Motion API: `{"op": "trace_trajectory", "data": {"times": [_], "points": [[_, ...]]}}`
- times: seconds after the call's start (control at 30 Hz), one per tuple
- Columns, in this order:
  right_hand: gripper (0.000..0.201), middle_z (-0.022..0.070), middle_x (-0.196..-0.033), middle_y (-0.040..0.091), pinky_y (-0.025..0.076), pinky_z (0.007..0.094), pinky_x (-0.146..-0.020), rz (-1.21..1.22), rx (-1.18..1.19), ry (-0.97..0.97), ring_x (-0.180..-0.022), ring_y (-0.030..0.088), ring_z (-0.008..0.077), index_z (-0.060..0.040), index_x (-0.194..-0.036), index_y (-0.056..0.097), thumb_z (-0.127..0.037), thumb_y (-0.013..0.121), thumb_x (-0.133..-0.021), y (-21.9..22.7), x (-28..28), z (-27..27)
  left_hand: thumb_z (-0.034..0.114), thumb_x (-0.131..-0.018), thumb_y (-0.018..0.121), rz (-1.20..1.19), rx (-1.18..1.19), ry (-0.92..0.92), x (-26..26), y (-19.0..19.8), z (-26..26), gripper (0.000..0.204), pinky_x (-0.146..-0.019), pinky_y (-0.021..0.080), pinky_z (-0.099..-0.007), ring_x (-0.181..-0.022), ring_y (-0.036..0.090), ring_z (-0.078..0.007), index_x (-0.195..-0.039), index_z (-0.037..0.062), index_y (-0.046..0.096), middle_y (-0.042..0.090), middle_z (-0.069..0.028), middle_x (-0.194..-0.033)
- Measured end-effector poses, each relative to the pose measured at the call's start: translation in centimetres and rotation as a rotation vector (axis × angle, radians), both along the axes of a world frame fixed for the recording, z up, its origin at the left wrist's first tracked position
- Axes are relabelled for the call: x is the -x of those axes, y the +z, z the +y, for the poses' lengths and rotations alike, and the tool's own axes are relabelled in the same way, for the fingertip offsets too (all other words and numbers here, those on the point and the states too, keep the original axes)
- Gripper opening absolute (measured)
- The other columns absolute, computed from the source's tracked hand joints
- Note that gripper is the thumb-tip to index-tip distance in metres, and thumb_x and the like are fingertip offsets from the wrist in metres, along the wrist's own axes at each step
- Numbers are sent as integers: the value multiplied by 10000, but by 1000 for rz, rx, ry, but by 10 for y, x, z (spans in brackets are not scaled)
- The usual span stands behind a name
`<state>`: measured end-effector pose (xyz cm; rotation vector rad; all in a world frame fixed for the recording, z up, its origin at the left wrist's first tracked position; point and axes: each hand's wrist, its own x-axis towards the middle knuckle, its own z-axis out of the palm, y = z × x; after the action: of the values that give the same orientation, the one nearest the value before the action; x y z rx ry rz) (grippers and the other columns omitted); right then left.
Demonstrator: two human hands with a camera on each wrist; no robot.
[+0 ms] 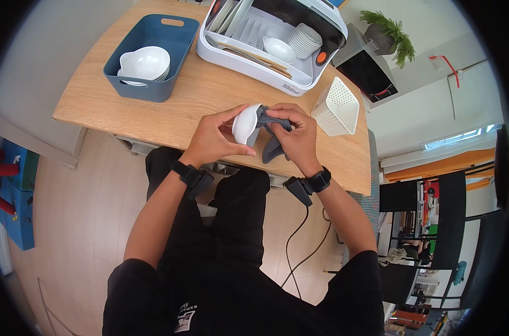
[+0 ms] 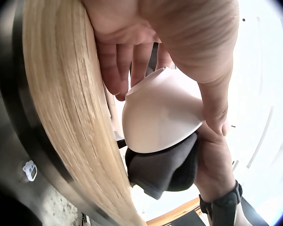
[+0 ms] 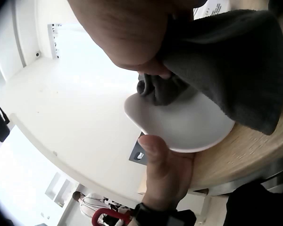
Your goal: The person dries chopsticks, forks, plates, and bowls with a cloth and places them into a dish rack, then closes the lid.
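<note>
A white bowl [image 1: 244, 126] with a wavy rim is tilted on its side above the near part of the table. My left hand [image 1: 214, 136] grips it by the rim, thumb on the near side and fingers on the far side. Bunched in my right hand [image 1: 297, 138] is a dark grey cloth [image 1: 273, 150]. In the right wrist view a wad of the cloth [image 3: 162, 89] presses into the inside of the bowl [image 3: 188, 125], and a loose flap hangs beside it. The left wrist view shows the bowl's smooth outer wall [image 2: 160, 113].
A blue basket [image 1: 179, 53] with stacked white bowls [image 1: 145, 63] stands at the back left. Behind my hands is a white dish cabinet [image 1: 249, 64] with plates, bowls and chopsticks. A white perforated basket [image 1: 335, 109] stands at the right, near a microwave [image 1: 367, 70].
</note>
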<state>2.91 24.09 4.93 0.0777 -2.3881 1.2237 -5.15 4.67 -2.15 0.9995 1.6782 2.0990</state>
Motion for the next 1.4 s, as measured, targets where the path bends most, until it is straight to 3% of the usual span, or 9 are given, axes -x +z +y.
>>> {"op": "trace_trajectory", "data": {"times": [0.07, 0.13, 0.27, 0.37, 0.5, 0.77, 0.97, 1.3, 1.4], "points": [[280, 93, -1060, 705, 558, 269, -772, 32, -82, -14, -949, 685, 182, -37, -998, 769, 105, 676, -776, 4, 2, 4, 209, -536, 1007, -15, -15, -14, 0, -1, 0, 1018, -870, 567, -289, -990, 675, -139, -1423, 25, 542, 695, -108, -1191], [281, 85, -1051, 705, 549, 276, -779, 101, -594, 76, -931, 690, 193, -38, -987, 766, 103, 665, -765, 6, 1, 9, 197, -541, 1006, -55, -80, -17, 1, -2, 2, 1011, -878, 567, -292, -1001, 672, -143, -1420, 17, 542, 690, -111, -1202], [284, 82, -1035, 707, 545, 285, -778, 45, -541, 222, -901, 693, 196, -44, -980, 766, 102, 671, -755, -11, -9, -2, 151, -555, 999, -44, -26, -40, 2, -2, -3, 992, -907, 562, -297, -1050, 661, -157, -1417, -5, 532, 677, -120, -1230], [248, 75, -1047, 733, 548, 278, -796, -282, 128, 216, -928, 685, 140, -21, -1010, 756, 73, 731, -782, -14, -12, -8, 167, -568, 996, -46, -62, -27, 2, -1, -3, 984, -929, 549, -304, -1078, 652, -157, -1414, -14, 528, 672, -127, -1244], [225, 89, -1105, 719, 552, 251, -816, -329, 501, 104, -936, 668, 114, 11, -1101, 720, 37, 715, -877, 9, -13, -2, 197, -569, 997, -63, -132, 40, 6, -6, 2, 986, -944, 538, -313, -1087, 651, -159, -1413, -9, 530, 674, -131, -1240], [251, 87, -1098, 705, 536, 265, -835, 100, 111, 15, -991, 661, 149, 2, -1072, 740, 79, 719, -834, 46, -7, 7, 234, -497, 1005, 114, 30, 206, -1, 2, -1, 1031, -1024, 483, -365, -1138, 628, -237, -1406, 50, 554, 646, -111, -1312], [317, 101, -1074, 703, 535, 256, -801, 42, -164, 20, -950, 682, 188, -32, -1047, 756, 113, 687, -773, 48, -15, 3, 213, -487, 991, 302, 89, 275, -4, 3, -1, 1020, -1086, 437, -399, -1276, 502, -277, -1402, 75, 560, 594, -113, -1385], [311, 112, -1061, 702, 561, 307, -766, -69, -226, 15, -920, 693, 223, -28, -1027, 757, 107, 664, -764, 19, -32, 16, 203, -471, 981, 234, 145, 201, -8, 2, -2, 1022, -1025, 465, -394, -1187, 504, -284, -1396, 72, 566, 612, -90, -1345], [299, 113, -1046, 706, 564, 310, -747, -145, -195, 26, -904, 697, 238, -32, -1014, 759, 102, 671, -761, 7, -35, 16, 182, -490, 950, 402, 218, 190, -8, 5, -2, 980, -1021, 459, -399, -1184, 495, -305, -1386, 71, 568, 604, -95, -1348]]}}
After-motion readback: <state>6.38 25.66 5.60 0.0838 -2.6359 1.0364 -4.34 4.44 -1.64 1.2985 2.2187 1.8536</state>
